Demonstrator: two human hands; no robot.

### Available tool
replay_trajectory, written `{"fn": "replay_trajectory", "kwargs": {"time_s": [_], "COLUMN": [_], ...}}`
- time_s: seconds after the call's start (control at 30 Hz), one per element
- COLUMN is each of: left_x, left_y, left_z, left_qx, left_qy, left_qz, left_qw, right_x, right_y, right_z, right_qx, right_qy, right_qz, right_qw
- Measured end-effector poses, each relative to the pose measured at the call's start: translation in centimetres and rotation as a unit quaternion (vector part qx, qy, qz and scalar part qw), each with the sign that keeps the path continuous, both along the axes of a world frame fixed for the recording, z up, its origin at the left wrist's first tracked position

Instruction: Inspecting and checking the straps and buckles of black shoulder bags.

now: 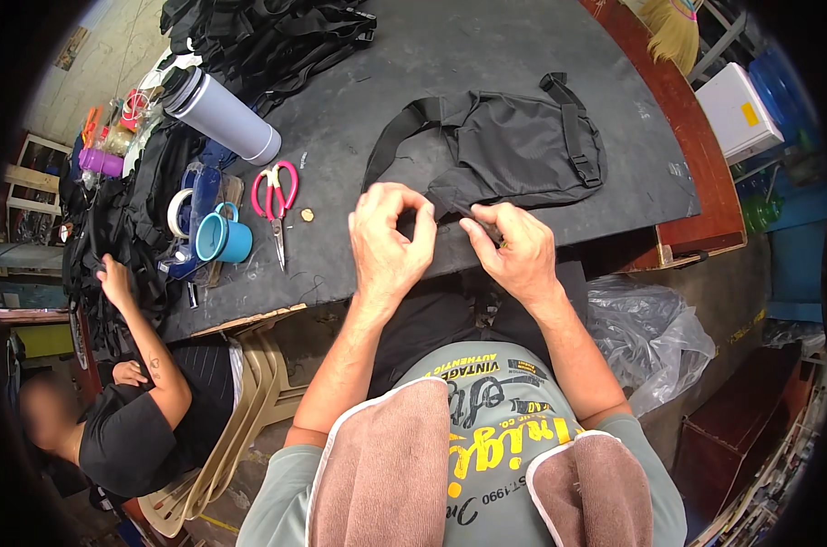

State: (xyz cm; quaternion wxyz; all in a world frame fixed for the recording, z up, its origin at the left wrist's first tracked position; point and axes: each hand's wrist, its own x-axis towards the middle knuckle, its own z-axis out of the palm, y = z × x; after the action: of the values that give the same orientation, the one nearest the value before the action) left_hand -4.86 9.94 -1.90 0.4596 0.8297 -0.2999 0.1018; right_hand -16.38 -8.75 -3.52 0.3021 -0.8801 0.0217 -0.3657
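A black bag [523, 150] with a strap and a buckle lies on the dark tabletop in front of me. At its near left corner, my left hand [390, 239] is closed, thumb and forefinger drawn together. My right hand [518, 251] is closed in a pinch just to the right, by the bag's near edge. Whatever lies between the fingertips of either hand is too small or hidden to make out. Left of my hands are pink-handled scissors [275, 205], with a small round tan piece [308, 215] beside them.
A blue mug [224, 239], a lavender tumbler [226, 118] and a white tape roll [179, 214] stand or lie at the left. Black bags and straps [267, 46] are piled at the back. A seated person [149, 419] reaches toward the table's left side. Clear plastic [650, 342] lies at right.
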Motion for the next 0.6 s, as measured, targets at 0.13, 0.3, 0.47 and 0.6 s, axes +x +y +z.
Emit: {"fn": "replay_trajectory", "kwargs": {"time_s": [0.13,0.3,0.47,0.6], "left_x": [1.1,1.2,0.9,0.9], "left_y": [-0.2,-0.3,-0.2,-0.2], "left_z": [0.5,0.6,-0.2,-0.4], "left_qx": [0.045,0.073,0.004,-0.016], "left_qy": [-0.061,-0.107,-0.059,-0.043], "left_qz": [0.049,0.027,0.013,0.019], "left_qw": [0.996,0.991,0.998,0.999], "right_x": [0.2,1.4,2.3,2.5], "right_y": [-0.5,-0.7,-0.4,-0.3], "right_z": [1.4,2.6,2.6,2.3], "right_qx": [-0.011,-0.07,-0.093,-0.091], "right_qy": [-0.012,-0.024,-0.021,0.0], "right_qz": [-0.018,-0.018,-0.014,-0.017], "right_qw": [1.0,0.997,0.995,0.996]}}
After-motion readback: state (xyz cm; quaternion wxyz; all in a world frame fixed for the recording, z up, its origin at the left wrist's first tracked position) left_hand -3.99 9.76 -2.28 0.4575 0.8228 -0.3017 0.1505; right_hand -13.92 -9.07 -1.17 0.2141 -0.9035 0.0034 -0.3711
